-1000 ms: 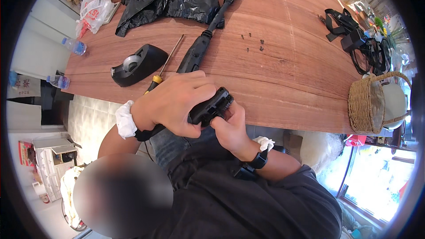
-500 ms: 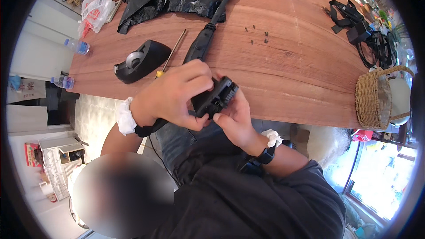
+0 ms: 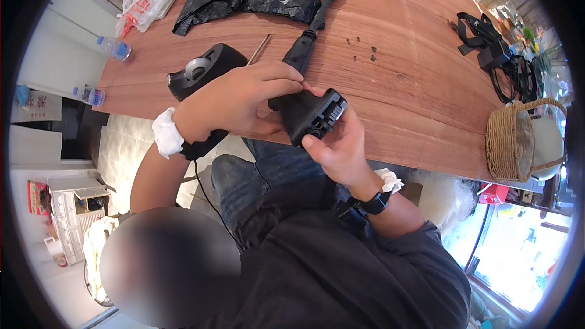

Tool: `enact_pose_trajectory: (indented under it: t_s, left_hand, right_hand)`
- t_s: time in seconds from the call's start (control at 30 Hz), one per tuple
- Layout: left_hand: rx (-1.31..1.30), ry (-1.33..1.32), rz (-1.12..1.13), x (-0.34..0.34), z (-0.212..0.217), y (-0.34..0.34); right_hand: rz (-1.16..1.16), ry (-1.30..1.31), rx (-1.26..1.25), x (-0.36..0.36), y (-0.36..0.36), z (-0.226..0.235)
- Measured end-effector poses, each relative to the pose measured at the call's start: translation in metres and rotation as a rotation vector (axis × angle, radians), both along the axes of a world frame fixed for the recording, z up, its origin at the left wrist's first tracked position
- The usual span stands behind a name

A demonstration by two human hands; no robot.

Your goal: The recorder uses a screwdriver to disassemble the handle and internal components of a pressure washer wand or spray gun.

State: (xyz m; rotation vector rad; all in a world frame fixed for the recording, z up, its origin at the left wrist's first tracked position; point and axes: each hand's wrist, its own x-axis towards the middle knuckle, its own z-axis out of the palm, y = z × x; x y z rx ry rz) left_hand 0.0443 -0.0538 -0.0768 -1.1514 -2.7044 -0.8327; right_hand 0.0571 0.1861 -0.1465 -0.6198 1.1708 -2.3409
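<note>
My right hand (image 3: 341,152) holds the end of a black tool handle (image 3: 311,116), its thumb on the near corner. The slotted base with metal contacts faces up and right. My left hand (image 3: 244,97) is closed around the narrower neck, partly hiding it. Beyond my hands a long black wand (image 3: 301,49) lies across the table; my left hand hides whether it joins the handle. A screwdriver shaft (image 3: 259,49) sticks out past my left hand, next to a black tape dispenser (image 3: 222,64). Several small dark screws (image 3: 373,57) lie to the right of the wand.
A black plastic bag (image 3: 244,0) lies at the far side of the wooden table (image 3: 414,97). Two water bottles (image 3: 114,47) and a white plastic bag (image 3: 145,0) line the left edge. Black straps and cables (image 3: 521,70) and a wicker basket (image 3: 509,146) are at the right.
The handle has moved a little up and right, and its slotted base shows more fully. My left fingers have slid back from the base toward the neck.
</note>
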Motion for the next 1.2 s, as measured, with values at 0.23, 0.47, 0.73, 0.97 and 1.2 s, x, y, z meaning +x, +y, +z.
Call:
enact_pose_trajectory:
  t_s: [0.23, 0.47, 0.73, 0.97, 1.2]
  left_hand:
    - [-0.15, -0.072, 0.044, -0.01, -0.005, -0.007]
    - [-0.13, -0.042, 0.075, -0.003, -0.008, -0.008]
    - [0.094, 0.0, 0.091, -0.005, -0.012, -0.027]
    - [0.273, -0.127, 0.429, -0.017, 0.005, -0.055]
    - [0.436, 0.184, 0.542, 0.012, -0.014, -0.072]
  right_hand:
    - [-0.207, 0.306, 0.212, -0.002, -0.015, -0.011]
    - [-0.478, 0.578, 0.592, -0.006, -0.031, -0.013]
    - [-0.575, 0.571, 0.355, -0.003, -0.039, -0.032]
    - [-0.474, 0.278, 0.249, -0.002, -0.03, -0.026]
    - [-0.259, 0.073, 0.542, -0.007, 0.05, 0.015]
